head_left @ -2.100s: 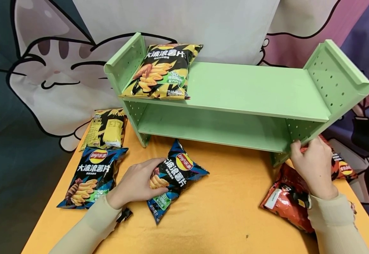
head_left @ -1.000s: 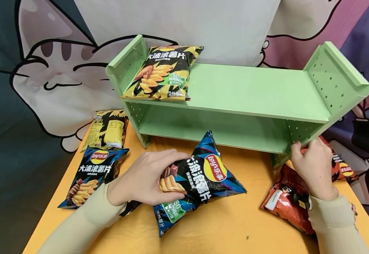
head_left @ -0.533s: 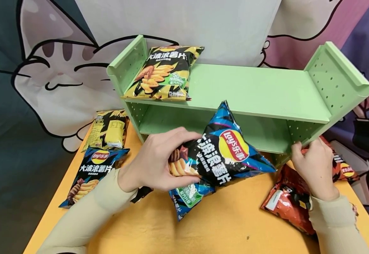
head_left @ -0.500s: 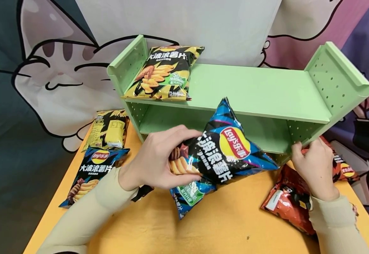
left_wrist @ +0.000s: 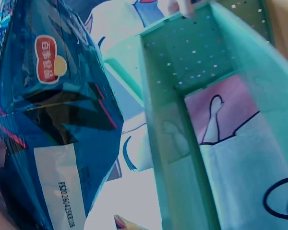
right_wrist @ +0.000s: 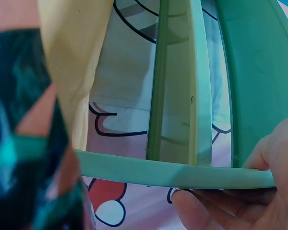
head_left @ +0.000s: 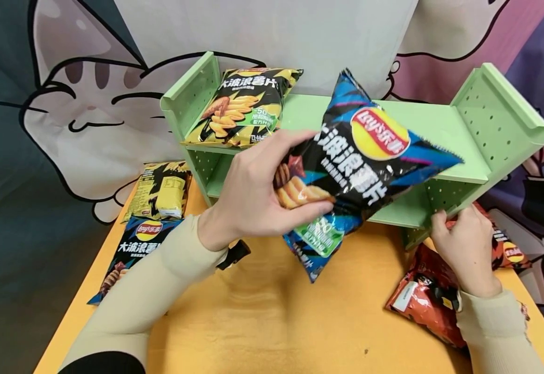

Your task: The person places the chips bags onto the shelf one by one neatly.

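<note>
My left hand (head_left: 262,192) grips a blue-and-black bag of potato chips (head_left: 346,166) by its side, thumb in front. The bag is raised and tilted, overlapping the middle of the green two-tier shelf (head_left: 440,124) in the head view. In the left wrist view the back of the chip bag (left_wrist: 62,124) shows beside the shelf (left_wrist: 153,143). My right hand (head_left: 468,249) pinches the lower front edge of the shelf's right side panel; its thumb and fingers (right_wrist: 197,211) lie on either side of that panel (right_wrist: 177,173) in the right wrist view.
A yellow-and-black chip bag (head_left: 248,109) lies on the top tier at left. On the orange table (head_left: 272,322), another yellow bag (head_left: 159,192) and a blue bag (head_left: 136,244) lie left. Red bags (head_left: 430,301) lie around my right forearm. A patterned cloth (head_left: 272,31) hangs behind.
My left hand has lifted the blue chip bag from the table and carried it up and right, in front of the shelf. My right hand has stayed at the side panel.
</note>
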`<control>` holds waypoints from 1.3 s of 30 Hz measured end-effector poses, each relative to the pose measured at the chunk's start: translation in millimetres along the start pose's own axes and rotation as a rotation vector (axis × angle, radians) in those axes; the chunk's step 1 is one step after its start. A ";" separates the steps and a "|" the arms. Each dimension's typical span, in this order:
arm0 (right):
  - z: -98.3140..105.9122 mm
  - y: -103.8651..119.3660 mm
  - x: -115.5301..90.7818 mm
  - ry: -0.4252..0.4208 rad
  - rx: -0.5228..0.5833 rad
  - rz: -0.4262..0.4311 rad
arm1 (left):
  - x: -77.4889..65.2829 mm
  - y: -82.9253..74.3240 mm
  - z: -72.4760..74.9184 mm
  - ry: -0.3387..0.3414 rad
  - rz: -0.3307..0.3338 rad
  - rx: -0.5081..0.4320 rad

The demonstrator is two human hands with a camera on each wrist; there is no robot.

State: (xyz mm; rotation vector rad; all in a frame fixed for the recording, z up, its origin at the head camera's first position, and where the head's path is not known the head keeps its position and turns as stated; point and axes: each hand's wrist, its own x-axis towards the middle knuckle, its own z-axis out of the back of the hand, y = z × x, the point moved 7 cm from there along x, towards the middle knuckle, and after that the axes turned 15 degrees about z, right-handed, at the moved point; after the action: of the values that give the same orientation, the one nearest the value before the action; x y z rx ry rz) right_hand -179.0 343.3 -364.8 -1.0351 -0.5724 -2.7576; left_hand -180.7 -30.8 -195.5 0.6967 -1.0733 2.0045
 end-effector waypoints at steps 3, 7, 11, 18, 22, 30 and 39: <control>-0.8 -0.5 0.2 0.003 -0.004 -0.004 | 14.3 0.5 -2.7 -0.057 0.033 0.033; -1.2 -0.2 0.4 0.002 -0.003 -0.003 | 29.6 5.5 -9.1 -0.105 0.111 0.073; -1.1 0.6 0.3 -0.002 0.002 -0.001 | 39.7 10.1 -17.0 -0.133 0.195 0.130; -0.2 0.7 -0.3 -0.018 -0.001 0.008 | 59.3 18.5 -33.7 -0.142 0.385 0.255; 0.3 1.0 -0.3 -0.020 -0.006 0.012 | 67.5 24.3 -39.7 -0.166 0.446 0.327; -0.1 3.3 -2.7 -0.009 0.000 -0.007 | 71.9 31.6 -51.0 -0.125 0.531 0.488; 0.6 4.3 -4.2 0.006 0.008 -0.029 | 73.5 30.3 -64.7 -0.028 0.516 0.719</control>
State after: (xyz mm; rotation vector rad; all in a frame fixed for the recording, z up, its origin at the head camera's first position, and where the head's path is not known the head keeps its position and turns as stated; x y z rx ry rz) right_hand -174.4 339.6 -365.9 -1.0247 -0.6021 -2.7800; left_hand -254.8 39.5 -187.5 0.8617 -0.5489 2.8834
